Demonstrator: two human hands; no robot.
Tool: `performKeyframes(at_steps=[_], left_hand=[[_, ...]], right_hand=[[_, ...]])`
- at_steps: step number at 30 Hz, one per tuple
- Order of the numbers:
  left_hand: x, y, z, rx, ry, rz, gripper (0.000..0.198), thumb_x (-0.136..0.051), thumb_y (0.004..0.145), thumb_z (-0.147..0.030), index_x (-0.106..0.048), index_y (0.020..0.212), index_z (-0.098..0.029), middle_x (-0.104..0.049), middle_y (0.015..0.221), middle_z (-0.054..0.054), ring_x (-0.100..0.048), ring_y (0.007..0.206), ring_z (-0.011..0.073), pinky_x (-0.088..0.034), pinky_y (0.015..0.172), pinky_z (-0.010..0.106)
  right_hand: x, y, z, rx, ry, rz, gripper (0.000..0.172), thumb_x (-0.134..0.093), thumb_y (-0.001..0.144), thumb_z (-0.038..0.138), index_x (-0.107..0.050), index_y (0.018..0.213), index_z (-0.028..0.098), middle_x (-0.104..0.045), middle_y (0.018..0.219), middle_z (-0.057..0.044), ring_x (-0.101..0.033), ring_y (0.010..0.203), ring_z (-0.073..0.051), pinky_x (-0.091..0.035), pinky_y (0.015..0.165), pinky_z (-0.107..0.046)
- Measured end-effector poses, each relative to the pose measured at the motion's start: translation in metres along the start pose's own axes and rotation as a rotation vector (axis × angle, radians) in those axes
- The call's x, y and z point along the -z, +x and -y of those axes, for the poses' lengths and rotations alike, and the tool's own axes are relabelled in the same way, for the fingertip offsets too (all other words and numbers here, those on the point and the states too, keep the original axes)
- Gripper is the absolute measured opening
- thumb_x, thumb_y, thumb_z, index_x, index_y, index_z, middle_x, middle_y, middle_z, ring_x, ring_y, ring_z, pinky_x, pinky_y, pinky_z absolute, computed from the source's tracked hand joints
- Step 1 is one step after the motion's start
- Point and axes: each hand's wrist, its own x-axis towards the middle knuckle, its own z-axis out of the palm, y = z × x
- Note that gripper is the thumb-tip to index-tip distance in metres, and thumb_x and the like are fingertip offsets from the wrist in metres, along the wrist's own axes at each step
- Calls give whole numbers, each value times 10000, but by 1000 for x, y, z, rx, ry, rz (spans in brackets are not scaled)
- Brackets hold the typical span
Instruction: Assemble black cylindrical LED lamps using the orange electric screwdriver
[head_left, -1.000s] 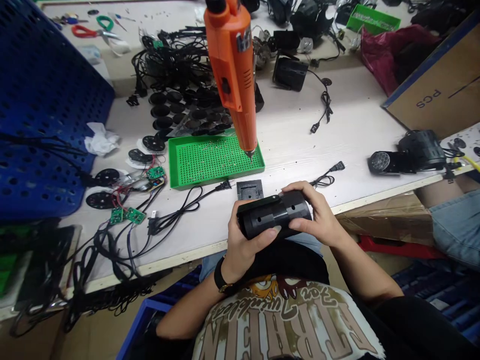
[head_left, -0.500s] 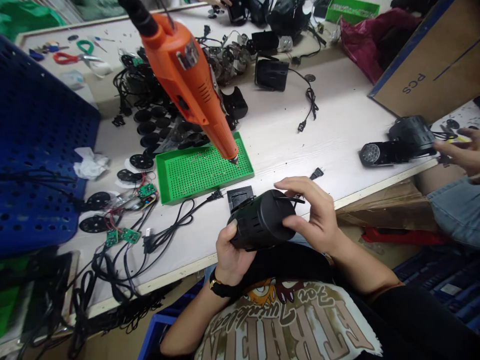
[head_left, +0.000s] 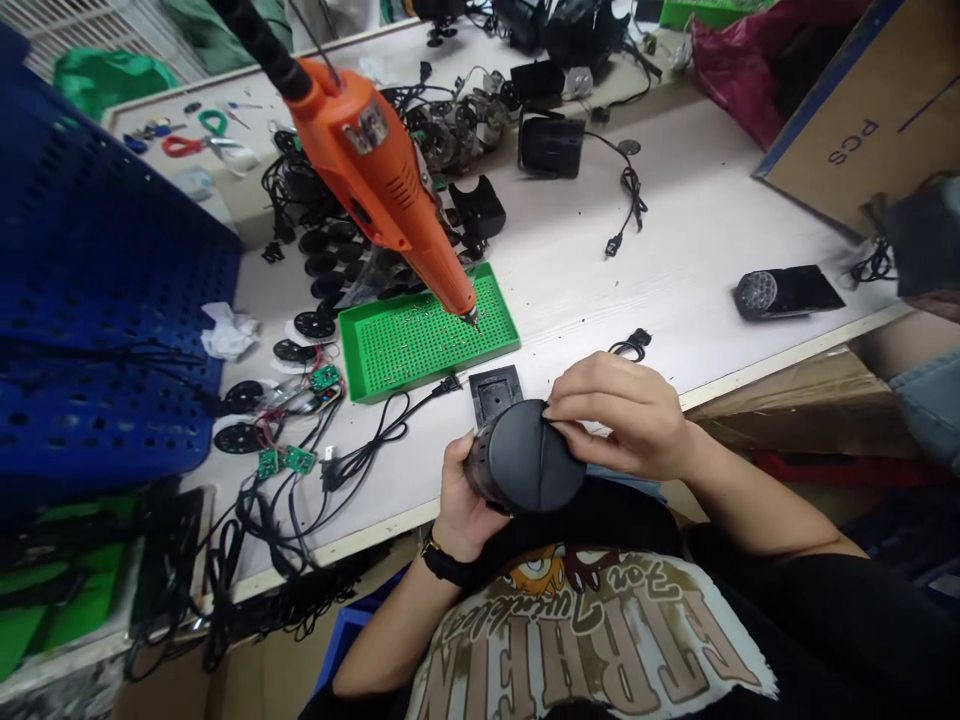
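A black cylindrical lamp housing [head_left: 529,460] is held in front of my body above the table's near edge. My left hand [head_left: 461,500] grips its side from the left, thumb on top. Its flat round end, crossed by a thin ridge or seam, faces up toward me. My right hand [head_left: 622,415] is closed, its thumb and fingertips pinching at the upper end of that seam. Just behind the housing lies a square black piece with a recess [head_left: 496,395]. An orange electric screwdriver [head_left: 397,185] hangs over a green tray [head_left: 356,350] that holds small screws.
Black cords [head_left: 360,460] and green circuit boards [head_left: 298,460] lie at left beside a blue crate [head_left: 112,250]. Farther back are black discs and a black lamp [head_left: 551,145]. At right stand a cardboard box [head_left: 862,140] and a black part with a honeycomb lens [head_left: 757,293], near another person.
The housing has turned so its round end faces me more. My right hand has gone from spread fingers to a pinch at its rim. At right, a black unit has left its earlier spot.
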Motion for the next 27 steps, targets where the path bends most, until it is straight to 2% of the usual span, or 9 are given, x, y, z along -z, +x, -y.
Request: performKeyframes(at_steps=[5,7,10,14,17,20,22,24,27], left_hand=[[8,-10,-12,89,-16,-63,408,-838,693,-595,-790,863,-227,-831,841,31,-793,835,290,-667,779,431],[10,-14,-15,145,-26,-27,426,-814,711,-586,-790,898,-204,-832,857,66,-795,904,324,-660,848,474],[9,-20,-16,89,-29,33,400,-775,753,-542,-777,932,-184,-820,859,91,-784,980,357,-631,939,534],[8,-29,-17,-150,90,41,407,-798,739,-535,-762,967,-200,-807,897,77,-780,885,315,-636,923,503],[10,-34,-22,-598,416,78,561,-901,660,-383,-692,1159,-233,-784,1128,85,-755,1064,304,-605,987,463],[12,-37,-27,-952,736,143,713,-931,605,-242,-611,1242,-231,-740,1231,118,-722,1154,302,-577,1021,475],[13,-37,-28,-1002,794,167,709,-915,632,-245,-590,1261,-227,-732,1228,127,-724,1140,296,-581,1003,479],[15,-38,-27,-969,781,175,706,-908,642,-233,-587,1271,-228,-731,1232,125,-720,1150,291,-575,1012,476],[20,-42,-22,-821,636,161,652,-903,661,-237,-613,1244,-228,-737,1247,107,-713,1169,281,-564,1023,441]], right_hand=[[-1,-4,-7,232,-69,79,119,-658,972,230,-716,1075,243,-810,1026,-57,-760,958,-203,-661,769,-348],[-3,-10,-10,273,-112,75,110,-685,960,242,-738,1056,249,-816,1043,-51,-760,970,-206,-663,746,-343],[-6,-19,-12,303,-143,33,143,-732,928,221,-759,1055,282,-821,1035,-25,-761,964,-199,-663,727,-329],[-7,-25,-3,89,53,-9,225,-685,947,190,-746,1147,272,-806,1006,-48,-760,959,-209,-666,786,-362],[-7,-27,10,-225,228,38,217,-605,1013,284,-725,1179,214,-767,1084,-102,-748,1025,-223,-653,880,-403],[-12,-31,18,-362,272,84,421,-663,990,443,-656,1323,185,-731,1226,-144,-711,1175,-254,-622,1002,-447],[-17,-33,21,-364,271,131,654,-747,914,550,-584,1432,186,-702,1321,-166,-681,1256,-274,-598,1059,-466],[-20,-35,22,-368,283,161,766,-764,874,612,-549,1481,198,-685,1374,-173,-665,1296,-279,-585,1088,-469],[-24,-38,24,-381,308,120,573,-709,955,516,-608,1426,205,-718,1333,-154,-683,1269,-253,-585,1087,-448]])
